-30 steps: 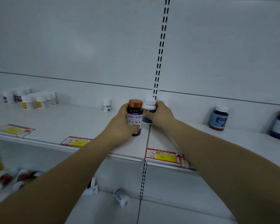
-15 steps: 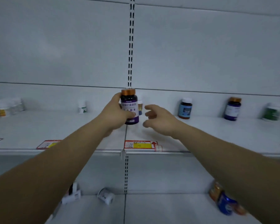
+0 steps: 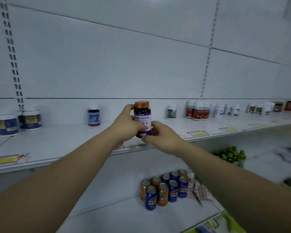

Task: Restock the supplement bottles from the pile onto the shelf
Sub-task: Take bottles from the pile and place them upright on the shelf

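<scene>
Both hands on the purple bottle [image 3: 142, 118], copper cap, upright, held above the front edge of the shelf [image 3: 60, 140]; whether it touches the shelf I cannot tell. Left hand [image 3: 126, 125] fingers curled round its left side, thumb across the label. Right hand [image 3: 160, 137] fingers wrapped at the base from the right. Blue-label bottle [image 3: 94, 115] stands at the shelf's back edge, left of the hands; green-label bottle [image 3: 171, 112] to the right. Soda cans [image 3: 165, 189] grouped on the lower shelf.

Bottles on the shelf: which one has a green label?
The lone green-label bottle, white-capped, standing right of the held bottle; its neighbours wear red or blue labels.
</scene>
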`<state>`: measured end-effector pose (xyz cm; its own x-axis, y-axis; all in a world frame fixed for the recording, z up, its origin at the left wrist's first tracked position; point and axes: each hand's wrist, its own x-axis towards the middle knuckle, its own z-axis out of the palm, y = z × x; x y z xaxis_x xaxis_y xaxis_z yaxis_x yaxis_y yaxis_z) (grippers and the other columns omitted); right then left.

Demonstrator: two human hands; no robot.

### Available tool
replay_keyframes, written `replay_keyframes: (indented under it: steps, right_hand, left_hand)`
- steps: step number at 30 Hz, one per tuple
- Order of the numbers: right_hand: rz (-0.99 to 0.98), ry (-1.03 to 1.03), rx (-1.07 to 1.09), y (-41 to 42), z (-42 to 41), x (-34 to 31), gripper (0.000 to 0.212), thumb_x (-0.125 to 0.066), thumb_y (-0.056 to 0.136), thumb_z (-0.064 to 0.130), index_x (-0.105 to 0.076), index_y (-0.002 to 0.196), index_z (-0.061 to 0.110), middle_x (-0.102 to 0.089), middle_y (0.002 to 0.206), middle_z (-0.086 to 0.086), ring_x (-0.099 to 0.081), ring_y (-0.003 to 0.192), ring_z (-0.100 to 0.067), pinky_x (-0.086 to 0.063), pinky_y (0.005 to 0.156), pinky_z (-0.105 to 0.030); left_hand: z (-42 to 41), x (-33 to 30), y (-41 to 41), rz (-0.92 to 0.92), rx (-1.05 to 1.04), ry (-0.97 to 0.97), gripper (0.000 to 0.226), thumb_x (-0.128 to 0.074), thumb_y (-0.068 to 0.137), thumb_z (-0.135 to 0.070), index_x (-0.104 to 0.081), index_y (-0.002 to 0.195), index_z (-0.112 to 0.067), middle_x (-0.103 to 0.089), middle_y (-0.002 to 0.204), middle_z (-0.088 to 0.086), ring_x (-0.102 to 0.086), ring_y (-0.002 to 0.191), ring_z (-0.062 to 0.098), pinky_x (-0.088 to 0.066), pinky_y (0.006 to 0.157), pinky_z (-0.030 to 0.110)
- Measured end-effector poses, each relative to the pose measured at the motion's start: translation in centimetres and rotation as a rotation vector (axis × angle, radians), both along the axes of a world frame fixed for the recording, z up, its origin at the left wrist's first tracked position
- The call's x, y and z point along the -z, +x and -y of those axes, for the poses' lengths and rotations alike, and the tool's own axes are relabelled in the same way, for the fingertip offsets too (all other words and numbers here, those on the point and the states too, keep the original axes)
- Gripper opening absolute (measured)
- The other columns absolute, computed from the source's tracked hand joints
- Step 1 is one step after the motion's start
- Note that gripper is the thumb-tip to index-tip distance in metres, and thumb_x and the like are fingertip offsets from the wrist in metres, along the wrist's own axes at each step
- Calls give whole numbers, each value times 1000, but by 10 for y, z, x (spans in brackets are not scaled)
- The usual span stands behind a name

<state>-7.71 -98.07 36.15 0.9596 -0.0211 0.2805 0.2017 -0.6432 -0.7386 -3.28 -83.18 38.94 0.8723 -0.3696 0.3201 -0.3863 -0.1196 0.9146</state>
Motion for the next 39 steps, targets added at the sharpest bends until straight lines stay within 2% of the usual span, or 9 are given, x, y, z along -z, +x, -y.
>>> replay_keyframes:
  steps: [4, 9, 13, 18, 20, 26, 31, 35, 39]
  right_hand:
    - [-17, -80, 84, -23, 99, 4, 36, -67, 78, 43, -50, 109, 38, -59, 91, 16, -55, 80, -1, -37, 57, -18]
    - [-26, -85, 61, -10, 153, 7, 58, -67, 80, 45, -47, 132, 31, -57, 119, 4, -56, 101, -13, -41, 65, -20]
    - [-44, -104, 12, 27, 159, 4, 61, -65, 82, 46, -42, 137, 30, -52, 132, 2, -51, 99, -10, -40, 63, -16]
    - [-105, -324, 68, 91, 170, 3, 60, -57, 87, 52, -43, 138, 26, -49, 139, -2, -49, 119, -19, -35, 87, -26]
    - [-169, -405, 85, 116, 179, 4, 61, -52, 88, 57, -43, 138, 25, -46, 143, -2, -46, 124, -21, -34, 94, -29]
    - [-329, -654, 26, 181, 194, 4, 85, -34, 78, 82, -29, 146, 32, -27, 155, -5, -32, 138, -28, -26, 112, -45]
    - [-410, -794, -50, 216, 197, 9, 100, -17, 69, 92, -8, 151, 36, -5, 160, -7, -9, 145, -33, -12, 115, -54]
    - [-422, -822, -59, 225, 199, 17, 104, -11, 63, 95, -2, 150, 38, 3, 160, -6, 2, 146, -34, -5, 114, -59]
    - [-402, -840, -62, 227, 201, 20, 101, -11, 66, 93, -2, 150, 38, 3, 160, -5, 2, 146, -34, -1, 111, -62]
  left_hand:
    - [98, 8, -17, -12, 45, 14, 78, -72, 71, 6, -35, 132, -26, -63, 89, 0, -67, 79, 11, -56, 69, 31]
    - [144, 10, -7, -30, -46, 15, 79, -74, 71, 4, -35, 132, -25, -58, 93, 0, -64, 84, 15, -55, 78, 37]
    - [142, 10, 22, -38, -138, 60, 78, -73, 73, 2, -33, 134, -27, -58, 99, 0, -62, 94, 21, -51, 89, 46]
    - [128, 26, 75, 16, -259, 206, 79, -76, 73, -6, -33, 134, -28, -52, 89, -13, -57, 80, 6, -45, 69, 25]
    - [124, 29, 100, 40, -297, 255, 78, -77, 72, -9, -33, 134, -29, -51, 88, -17, -54, 77, 2, -43, 68, 24]
    - [130, 25, 153, 252, -317, 529, 95, -76, 75, -17, -13, 145, -30, -47, 132, 3, -54, 107, 21, -47, 91, 36]
    - [129, 18, 185, 512, -496, 789, 92, -78, 69, -43, -26, 144, -26, -18, 150, 7, -15, 140, 26, -28, 111, 43]
    - [134, 18, 207, 531, -592, 923, 95, -75, 70, -50, -23, 146, -24, -7, 155, 12, -1, 144, 27, -21, 113, 48]
    - [146, 18, 220, 505, -647, 929, 93, -75, 69, -50, -25, 143, -24, -16, 150, 10, -10, 140, 27, -27, 110, 46]
